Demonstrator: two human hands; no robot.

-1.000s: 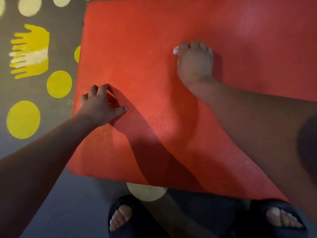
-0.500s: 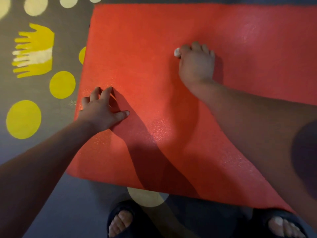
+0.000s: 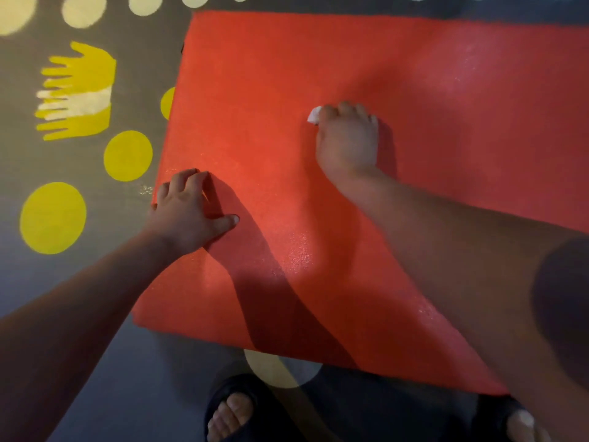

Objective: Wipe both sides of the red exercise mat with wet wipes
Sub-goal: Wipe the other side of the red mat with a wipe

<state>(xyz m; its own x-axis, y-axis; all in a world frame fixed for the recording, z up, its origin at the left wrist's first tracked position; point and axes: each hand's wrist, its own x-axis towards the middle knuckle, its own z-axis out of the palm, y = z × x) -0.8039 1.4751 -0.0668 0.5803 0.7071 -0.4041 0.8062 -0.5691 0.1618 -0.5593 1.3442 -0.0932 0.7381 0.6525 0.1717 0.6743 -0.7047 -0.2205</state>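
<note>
While a person in dark slide sandals (image 3: 223, 389) bends over the near long edge of the red exercise mat (image 3: 287, 74), the mat lies flat on a grey floor (image 3: 111, 378), one face up. Its rounded near corner and short end sit to the person's left, and its long axis appears to run left to right, off the frame's right side. On the mat just inside that short end, the left hand (image 3: 188, 208) grips nothing. Its fingers are arched and its thumb is splayed, with the tips propped on the foam, apparently to brace the body and pin the mat against sliding. Further in, toward the mat's middle, the right hand (image 3: 349, 138) presses down with fingers curled over a wet wipe (image 3: 314, 115). Only a white corner of the wipe peeks out at the knuckles' left, a grip that suits scrubbing with the weight of the arm. Speckled sheen on the mat around both arms may be moisture, though that is a guess. Beyond the mat's left end, yellow circles (image 3: 52, 217) and a yellow handprint (image 3: 79, 90) are painted on the floor. Paler dots (image 3: 83, 11) line the floor past its far edge.
</note>
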